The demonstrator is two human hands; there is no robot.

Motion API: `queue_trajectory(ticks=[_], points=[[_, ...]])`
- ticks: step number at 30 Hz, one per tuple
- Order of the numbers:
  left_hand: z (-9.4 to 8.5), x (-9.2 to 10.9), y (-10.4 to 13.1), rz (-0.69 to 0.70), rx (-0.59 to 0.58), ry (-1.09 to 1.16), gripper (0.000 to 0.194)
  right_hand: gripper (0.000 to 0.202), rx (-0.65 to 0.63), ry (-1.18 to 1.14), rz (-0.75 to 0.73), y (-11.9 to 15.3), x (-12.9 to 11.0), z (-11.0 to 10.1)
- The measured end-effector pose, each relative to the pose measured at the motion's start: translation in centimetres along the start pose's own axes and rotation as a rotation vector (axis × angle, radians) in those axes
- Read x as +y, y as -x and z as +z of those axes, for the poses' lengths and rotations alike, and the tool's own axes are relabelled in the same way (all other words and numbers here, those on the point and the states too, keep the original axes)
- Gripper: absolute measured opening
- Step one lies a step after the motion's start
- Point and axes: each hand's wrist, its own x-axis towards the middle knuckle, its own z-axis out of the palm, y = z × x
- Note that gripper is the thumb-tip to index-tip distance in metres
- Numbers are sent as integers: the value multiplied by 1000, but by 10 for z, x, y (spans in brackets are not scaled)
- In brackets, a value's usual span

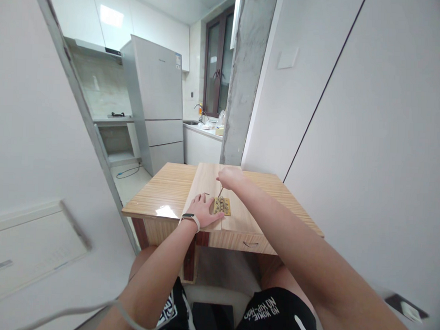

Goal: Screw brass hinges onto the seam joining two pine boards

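Observation:
A brass hinge (226, 207) lies across the seam between two pale wooden boards (205, 176) on the table. My left hand (202, 210) presses flat on the left board, fingers spread, with the thumb along the hinge's near edge. Above the far side of the hinge, my right hand (229, 177) is closed around what looks like a screwdriver (221, 191). Only its thin metal shaft shows, slanting down to the hinge; the handle is hidden in my fist. A small thin dark piece (207, 193) lies just beyond my left fingers, too small to name.
The boards rest on a glossy wood-grain table (156, 189) with a drawer (251, 243) at its front. White walls close in on both sides. Beyond the table stand a grey fridge (161, 84) and a kitchen counter (205, 130). A pale cable (90, 307) runs past my left arm.

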Motion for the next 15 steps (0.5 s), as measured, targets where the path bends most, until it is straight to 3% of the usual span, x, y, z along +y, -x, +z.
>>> queue_trajectory(ticks=[15], points=[[1,-1,-1,20,20,11,98,23,123,126,-91,15,-7,-10]])
